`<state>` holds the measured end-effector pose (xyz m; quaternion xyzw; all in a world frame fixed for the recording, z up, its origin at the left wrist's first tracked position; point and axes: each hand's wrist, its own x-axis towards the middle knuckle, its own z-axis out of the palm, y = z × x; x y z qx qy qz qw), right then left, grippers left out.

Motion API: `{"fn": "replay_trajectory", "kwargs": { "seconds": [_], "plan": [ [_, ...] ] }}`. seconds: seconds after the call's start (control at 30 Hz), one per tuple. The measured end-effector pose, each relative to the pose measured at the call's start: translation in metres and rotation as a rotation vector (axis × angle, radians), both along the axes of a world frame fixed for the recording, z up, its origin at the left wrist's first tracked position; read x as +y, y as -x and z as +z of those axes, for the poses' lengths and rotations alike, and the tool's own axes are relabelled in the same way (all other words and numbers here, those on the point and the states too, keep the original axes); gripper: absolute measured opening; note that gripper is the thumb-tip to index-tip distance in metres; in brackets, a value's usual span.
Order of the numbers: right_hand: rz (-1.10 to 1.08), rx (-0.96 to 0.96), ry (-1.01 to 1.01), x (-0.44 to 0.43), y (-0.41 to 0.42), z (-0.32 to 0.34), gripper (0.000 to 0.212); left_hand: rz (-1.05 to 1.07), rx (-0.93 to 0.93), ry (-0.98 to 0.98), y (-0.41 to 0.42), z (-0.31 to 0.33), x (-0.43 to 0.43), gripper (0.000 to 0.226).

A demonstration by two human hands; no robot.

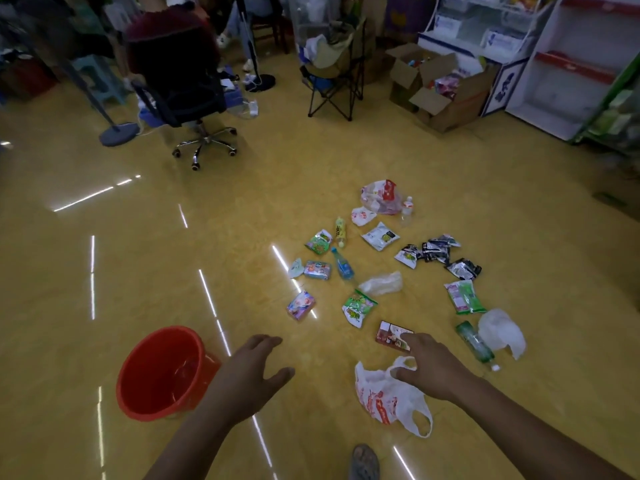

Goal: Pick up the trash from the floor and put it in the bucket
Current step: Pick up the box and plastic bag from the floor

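Trash (358, 306) of wrappers, bottles and bags lies strewn ahead of both hands; the red bucket (149, 375), its bottom showing, stands just left of the left hand (252, 372). Both hands reach out, fingers spread, gripping nothing, the right hand (429, 365) above a white printed bag (384, 400) on the glossy yellow floor (138, 271). An office chair (180, 81) stands beyond.

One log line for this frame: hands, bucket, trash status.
left hand: open, holds nothing | right hand: open, above white bag, contact unclear | red bucket: upright, left of hands | trash: scattered on floor
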<state>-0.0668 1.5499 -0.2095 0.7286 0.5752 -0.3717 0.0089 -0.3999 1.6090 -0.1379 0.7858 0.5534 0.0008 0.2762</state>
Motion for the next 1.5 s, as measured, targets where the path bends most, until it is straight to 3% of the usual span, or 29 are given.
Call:
{"fn": "replay_trajectory", "kwargs": {
  "seconds": [0.2,0.57,1.13,1.5],
  "plan": [
    [-0.101,0.026,0.103,0.021,-0.019,-0.030,0.094,-0.162,0.060,0.025,-0.049,-0.034,0.073,0.065],
    [-0.245,-0.039,0.189,0.058,-0.033,-0.153,0.088,-0.405,0.161,0.043,-0.130,-0.169,0.158,0.063],
    [-0.240,-0.196,0.185,0.075,-0.011,-0.445,0.085,-0.662,0.147,0.014,-0.180,-0.489,0.189,0.065],
    [-0.247,-0.272,0.262,0.066,-0.037,-0.601,0.102,-0.817,0.143,-0.090,-0.246,-0.655,0.216,0.075]
  ]
}}
